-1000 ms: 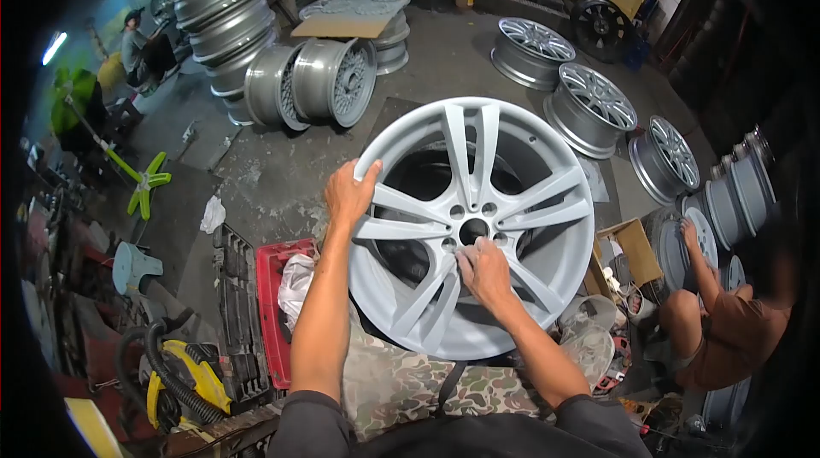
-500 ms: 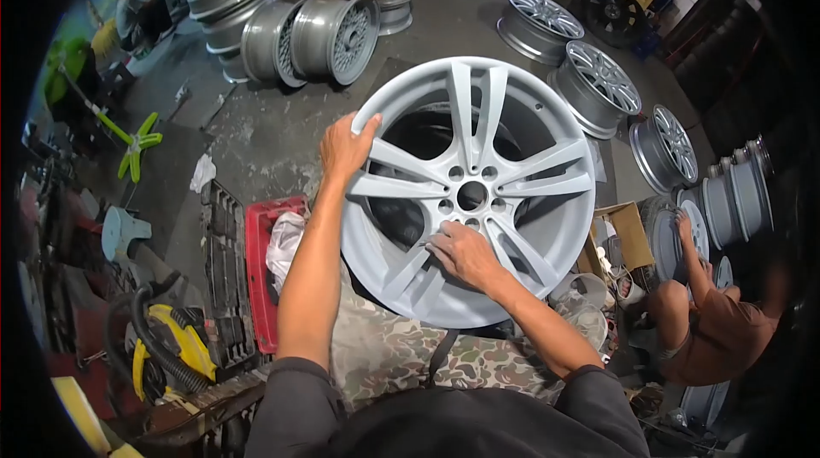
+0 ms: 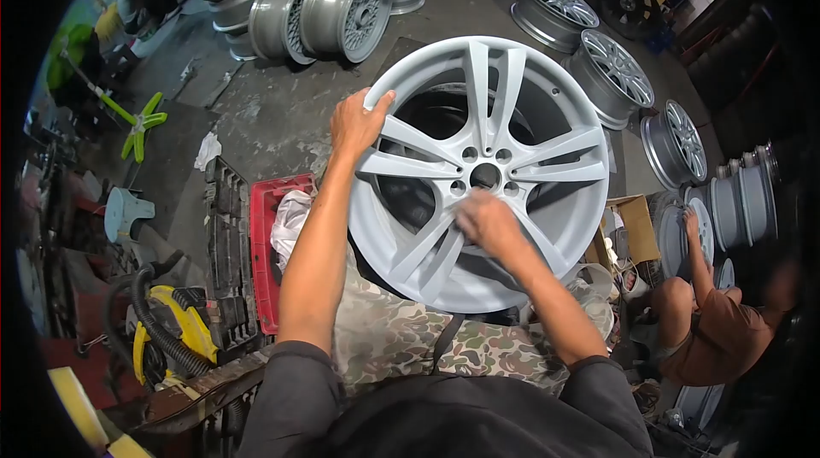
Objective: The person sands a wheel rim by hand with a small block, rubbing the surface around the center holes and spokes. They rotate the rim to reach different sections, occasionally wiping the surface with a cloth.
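A large light-grey wheel rim with paired spokes and a round centre hole stands tilted in front of me, above my camouflage-clad lap. My left hand grips its upper left edge, thumb over the front of the lip. Over the lower spokes, just below the centre hole, is my right hand. Its fingers are bent toward the spoke surface and smeared by motion, so whether they hold anything is hidden.
A red crate with white cloth is at left, beside a yellow machine. More rims lie behind. A cardboard box and a crouching person are at right. Another person sits far left.
My right hand has shifted up and right toward the hub and is now blurred. The rim and my left hand appear slightly higher and further right, as the whole view has shifted.
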### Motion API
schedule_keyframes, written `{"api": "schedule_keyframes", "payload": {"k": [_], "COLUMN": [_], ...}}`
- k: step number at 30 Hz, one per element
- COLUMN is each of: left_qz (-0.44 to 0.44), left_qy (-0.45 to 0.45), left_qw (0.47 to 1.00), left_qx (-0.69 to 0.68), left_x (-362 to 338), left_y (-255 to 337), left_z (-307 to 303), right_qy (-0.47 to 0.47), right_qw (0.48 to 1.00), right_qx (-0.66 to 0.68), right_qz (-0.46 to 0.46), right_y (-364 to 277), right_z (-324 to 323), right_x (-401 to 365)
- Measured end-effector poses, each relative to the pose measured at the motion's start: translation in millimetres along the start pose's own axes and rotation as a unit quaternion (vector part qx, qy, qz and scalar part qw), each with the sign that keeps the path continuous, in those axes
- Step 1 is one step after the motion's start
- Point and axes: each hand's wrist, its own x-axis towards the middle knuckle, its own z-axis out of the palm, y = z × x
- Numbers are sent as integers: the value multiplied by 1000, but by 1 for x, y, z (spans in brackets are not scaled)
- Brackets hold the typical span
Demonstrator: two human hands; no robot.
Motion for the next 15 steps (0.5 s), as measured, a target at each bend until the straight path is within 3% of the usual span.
{"api": "schedule_keyframes", "payload": {"k": [3, 5, 10, 13, 15], "left_qz": [0, 0, -7, -8, -4], "left_qy": [-7, -4, -16, -15, 2], "left_qw": [1000, 1000, 1000, 1000, 1000], "left_qx": [1, -20, -10, -6, -23], "left_x": [3, 3, 2, 2, 2], "left_y": [1, -4, 5, 3, -1], "left_z": [-2, 3, -4, 0, 3], "right_qy": [0, 21, 83, 74, 3], "right_qw": [993, 997, 994, 997, 998], "right_qx": [-105, -66, -26, 27, -37], "right_qz": [54, 23, 62, 9, -41], "right_y": [21, 12, -18, -37, -34], "right_z": [-29, -28, 28, 24, 12], "right_x": [9, 10, -7, -20, -16]}}
